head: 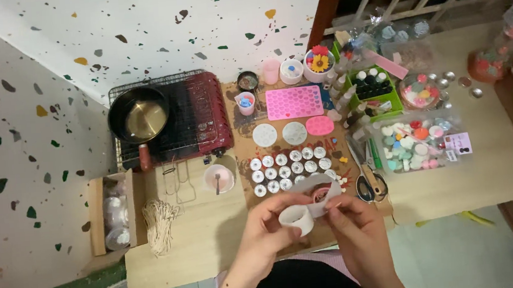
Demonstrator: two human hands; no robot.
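My left hand (267,228) holds a small white roll of tape (297,218) over the front of the table. My right hand (353,218) pinches the loose white strip (318,185) that curls up and back from the roll. Just beyond the hands, several small round silver tins (289,170) stand in rows on a brown cardboard mat (239,124).
A red portable stove (196,115) with a dark pan (138,115) sits at the left. A bundle of wicks (160,224), a pink cup (219,178), pink silicone moulds (294,102), scissors (366,184), a green box of bottles (374,89) and bags of coloured pieces (415,140) surround the mat.
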